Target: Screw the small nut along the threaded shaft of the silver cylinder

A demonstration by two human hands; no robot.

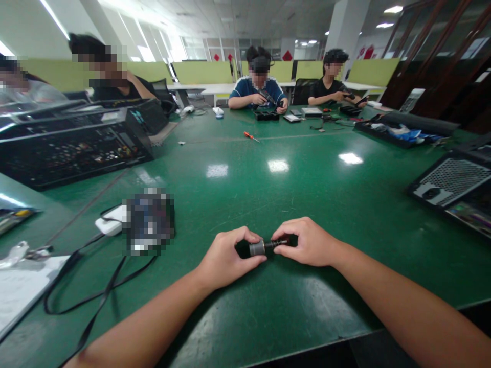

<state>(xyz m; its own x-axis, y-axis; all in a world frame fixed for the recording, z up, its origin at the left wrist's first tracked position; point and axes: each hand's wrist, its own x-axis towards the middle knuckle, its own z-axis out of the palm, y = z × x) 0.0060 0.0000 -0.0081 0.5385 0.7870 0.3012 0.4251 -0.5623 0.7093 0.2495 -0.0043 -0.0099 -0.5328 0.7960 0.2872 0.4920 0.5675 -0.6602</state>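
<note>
Low over the near part of the green table (245,194), my left hand (224,258) curls its thumb and fingers around a short grey-black cylinder (257,248). A thin dark ridged shaft (270,244) extends from the cylinder's right end. My right hand (309,243) pinches this shaft between thumb and fingertips, with its tip showing inside the curled fingers. The two pieces lie in one line, roughly level; whether they are a single tool or separate parts, I cannot tell.
An open black computer case (76,145) stands left, another case (456,179) right. A blurred badge with a black strap (109,286) lies near a clipboard (32,291). Farther off is an orange screwdriver (250,136). Several people sit around the table, a person in blue (238,94) opposite.
</note>
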